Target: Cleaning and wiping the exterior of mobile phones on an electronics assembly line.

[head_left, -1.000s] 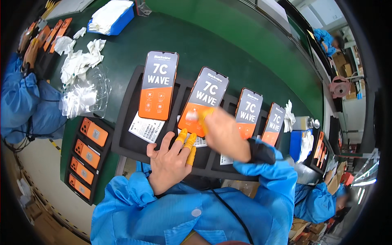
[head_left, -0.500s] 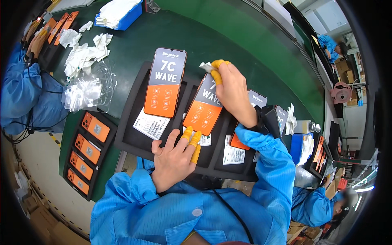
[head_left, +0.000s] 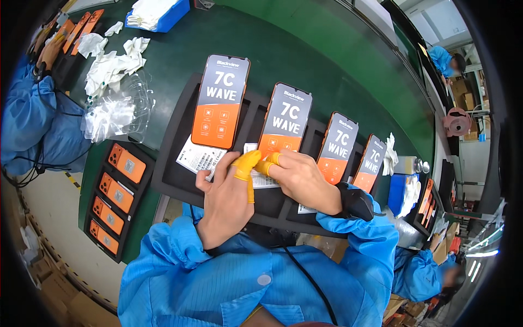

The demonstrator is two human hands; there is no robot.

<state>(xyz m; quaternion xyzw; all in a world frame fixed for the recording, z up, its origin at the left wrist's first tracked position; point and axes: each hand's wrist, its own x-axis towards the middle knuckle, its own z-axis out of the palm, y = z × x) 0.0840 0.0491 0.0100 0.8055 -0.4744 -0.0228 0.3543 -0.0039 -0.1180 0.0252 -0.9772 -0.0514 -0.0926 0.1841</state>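
Four phones with grey-and-orange printed fronts lie along a black foam tray [head_left: 177, 182]. The second phone [head_left: 286, 117] from the left has both hands at its lower end. My left hand [head_left: 226, 191] wears yellow finger cots; its covered fingers are bent together at the phone's lower left corner, thumb apart. My right hand [head_left: 305, 177], also with yellow cots, has its fingertips pinched together at the bottom edge, touching or almost touching the left fingertips. What either pinch holds is hidden. White labels [head_left: 200, 158] lie under the phones' lower ends. The leftmost phone [head_left: 220, 101] lies untouched.
Left stands another black tray [head_left: 90, 231] with orange phones face down. Beyond it are clear plastic film [head_left: 117, 117], crumpled white cloths [head_left: 117, 68] and a blue bin [head_left: 163, 19] of cloths. Another blue bin [head_left: 400, 191] is at right. Co-workers in blue sit on both sides.
My right hand has come down from the second phone's top to its lower edge, and the white cloth it held no longer shows. My left fingers have moved up to meet it.
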